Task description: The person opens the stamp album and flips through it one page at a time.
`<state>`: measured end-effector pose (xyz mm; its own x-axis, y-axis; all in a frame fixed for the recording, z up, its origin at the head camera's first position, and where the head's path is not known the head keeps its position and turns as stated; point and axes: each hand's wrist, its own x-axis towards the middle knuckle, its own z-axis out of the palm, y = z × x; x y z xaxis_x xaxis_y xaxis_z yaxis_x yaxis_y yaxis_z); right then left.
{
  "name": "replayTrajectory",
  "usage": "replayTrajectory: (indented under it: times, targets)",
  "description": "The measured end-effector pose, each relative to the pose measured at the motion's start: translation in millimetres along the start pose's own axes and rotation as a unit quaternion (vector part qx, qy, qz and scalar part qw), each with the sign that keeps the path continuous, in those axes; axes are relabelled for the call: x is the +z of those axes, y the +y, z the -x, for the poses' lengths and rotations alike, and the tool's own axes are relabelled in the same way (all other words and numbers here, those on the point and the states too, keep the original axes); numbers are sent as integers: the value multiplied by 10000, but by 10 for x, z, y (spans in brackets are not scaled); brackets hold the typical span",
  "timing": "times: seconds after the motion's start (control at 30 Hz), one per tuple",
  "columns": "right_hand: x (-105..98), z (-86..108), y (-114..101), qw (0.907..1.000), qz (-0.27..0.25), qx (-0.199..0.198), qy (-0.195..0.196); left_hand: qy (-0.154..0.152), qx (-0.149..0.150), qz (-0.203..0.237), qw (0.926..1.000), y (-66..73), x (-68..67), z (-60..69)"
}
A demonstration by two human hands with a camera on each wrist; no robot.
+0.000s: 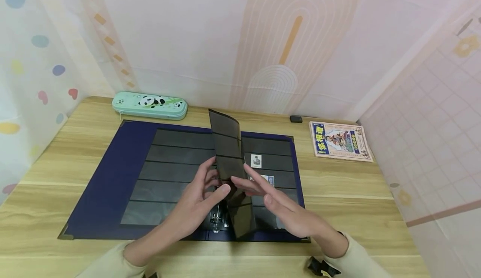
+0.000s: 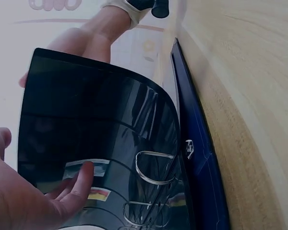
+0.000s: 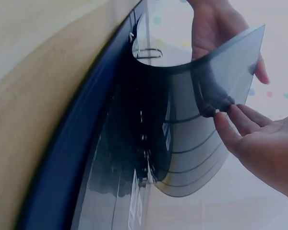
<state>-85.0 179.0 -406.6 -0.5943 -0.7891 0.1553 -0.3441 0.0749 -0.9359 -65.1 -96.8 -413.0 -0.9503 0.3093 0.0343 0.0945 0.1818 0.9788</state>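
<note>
Left hand [image 1: 199, 194] and right hand [image 1: 283, 209]: bare. Left sleeve [image 1: 112, 263] and right sleeve [image 1: 358, 259]: plain, cream-coloured fabric. Right wrist unit [image 2: 160, 8]: black, adjoining the sleeve, with a rounded end. Left wrist unit [image 1: 152, 275]: black, only partly visible.

The two arms as I view them from the head camera: left forearm [image 1: 158, 237] and right forearm [image 1: 332, 241] rise from below and converge. I have the left hand [image 1: 194, 198] raised, its fingers [image 1: 202, 172] loosely bent, its thumb [image 1: 221, 192] extended rightward. My right hand [image 1: 287, 211] lies opposite, fingers nearly straight and directed leftward.
</note>
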Motion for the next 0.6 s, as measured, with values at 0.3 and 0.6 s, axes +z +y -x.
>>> replayTrajectory:
  times: [0.3, 0.6]
  targets:
    - [99, -24, 46, 9999, -160, 8, -25, 328, 105, -92, 9994, 1, -9, -6]
    - [29, 32, 55, 9994, -99, -146, 303, 833, -210, -337, 9957, 9, -159, 24]
